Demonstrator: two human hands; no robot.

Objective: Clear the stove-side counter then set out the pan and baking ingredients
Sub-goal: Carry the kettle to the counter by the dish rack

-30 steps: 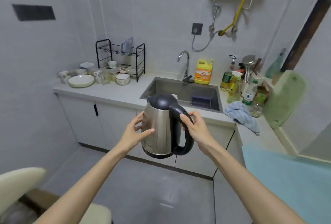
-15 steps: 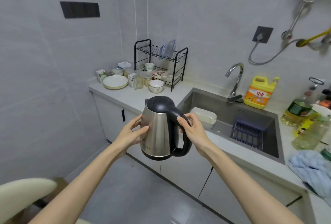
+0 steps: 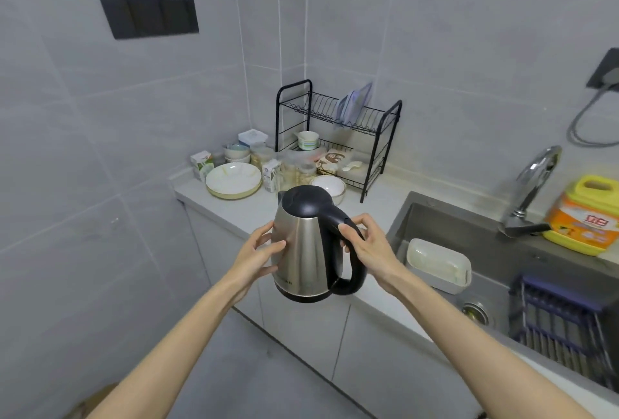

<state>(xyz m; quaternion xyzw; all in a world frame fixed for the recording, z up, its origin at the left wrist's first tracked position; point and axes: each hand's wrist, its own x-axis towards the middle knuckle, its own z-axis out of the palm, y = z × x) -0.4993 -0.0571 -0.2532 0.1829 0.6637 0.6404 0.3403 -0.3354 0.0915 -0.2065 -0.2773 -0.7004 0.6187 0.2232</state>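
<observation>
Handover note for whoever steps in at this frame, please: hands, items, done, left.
Left hand: open, fingers pressed against the kettle's steel side.
Right hand: grips the kettle's black handle.
Kettle: carried upright in the air, in front of the counter, left of the sink.
Done: kettle is off every surface.
Left: set it down, perhaps on the bare counter before the plate; set out pan and baking ingredients. No pan in view.

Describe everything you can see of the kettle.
The kettle has a brushed steel body, a closed black domed lid, a black loop handle and a dark base ring. It is held nearly upright in the air before the counter edge. The right hand grips the handle's top; the left hand presses against the steel side.
</observation>
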